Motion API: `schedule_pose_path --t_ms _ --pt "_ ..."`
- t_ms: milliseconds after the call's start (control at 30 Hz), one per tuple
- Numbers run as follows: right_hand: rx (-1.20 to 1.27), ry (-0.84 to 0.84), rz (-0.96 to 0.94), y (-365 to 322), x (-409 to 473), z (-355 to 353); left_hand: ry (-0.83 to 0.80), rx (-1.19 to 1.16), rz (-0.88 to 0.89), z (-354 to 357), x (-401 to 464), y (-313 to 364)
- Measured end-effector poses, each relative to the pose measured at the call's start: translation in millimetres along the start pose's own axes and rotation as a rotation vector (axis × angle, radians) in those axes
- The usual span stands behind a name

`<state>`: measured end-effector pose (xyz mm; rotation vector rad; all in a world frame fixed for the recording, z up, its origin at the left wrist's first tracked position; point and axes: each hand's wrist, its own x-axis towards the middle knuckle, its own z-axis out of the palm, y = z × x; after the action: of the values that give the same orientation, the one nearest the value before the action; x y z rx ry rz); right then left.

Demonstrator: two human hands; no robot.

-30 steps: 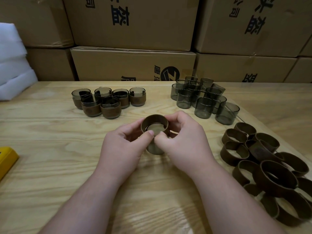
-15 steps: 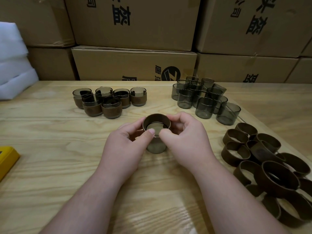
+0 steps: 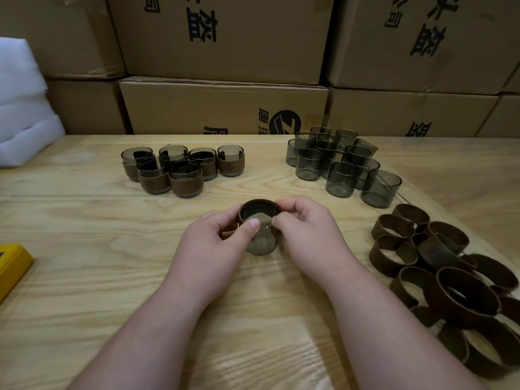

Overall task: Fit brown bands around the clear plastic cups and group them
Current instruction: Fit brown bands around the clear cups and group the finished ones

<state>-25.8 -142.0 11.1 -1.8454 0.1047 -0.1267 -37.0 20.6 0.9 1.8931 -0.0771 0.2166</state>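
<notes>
At the centre of the frame both hands meet over one cup (image 3: 261, 243) that stands on the wooden table (image 3: 84, 249). The left hand (image 3: 213, 249) comes in from the lower left, its thumb laid across the near rim and its fingers curled round the left side. The right hand (image 3: 306, 235) closes in from the right, thumb and forefinger pinching the band (image 3: 260, 205) at the near right of the rim. That brown band sits high, ringing the top of the cup, while the clear smoky lower wall shows bare below the two thumbs. So the cup lies between the hands, clamped from both sides, just ahead of the knuckles and touching the tabletop.

To the upper left of the hands, well apart from them, stands a cluster of banded cups (image 3: 183, 170), packed close and upright. To the upper right a cluster of bare cups (image 3: 340, 164) stands near the far edge; the nearest one on the right leans. Down the right side of the frame lies a loose heap of bands (image 3: 450, 282), some overlapping, some on edge.

Cardboard boxes (image 3: 225, 105) with dark print are stacked behind the table. White foam (image 3: 22, 108) sits at the upper left, and a yellow thing (image 3: 12, 266) pokes in at the left edge, too cut off to tell what it is
</notes>
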Motion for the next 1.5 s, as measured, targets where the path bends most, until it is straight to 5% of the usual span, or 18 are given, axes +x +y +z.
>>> schedule_pose_path --t_ms 267,467,633,933,1500 --pt "-0.219 -0.208 -0.081 6 -11 1 0.052 0.049 0.005 -2 2 -4" --pt "0.089 -0.024 -0.105 4 -12 8 -0.009 -0.244 0.047 -2 -1 -2" --pt "0.301 0.021 -0.053 -1 -11 6 -0.11 -0.246 0.096 -1 -1 -5" --pt "0.332 -0.134 -0.173 -5 -15 -2 -0.042 -0.411 0.087 -4 2 -4" --pt "0.119 0.064 -0.209 7 -2 8 -0.056 -0.412 0.047 2 3 -6"
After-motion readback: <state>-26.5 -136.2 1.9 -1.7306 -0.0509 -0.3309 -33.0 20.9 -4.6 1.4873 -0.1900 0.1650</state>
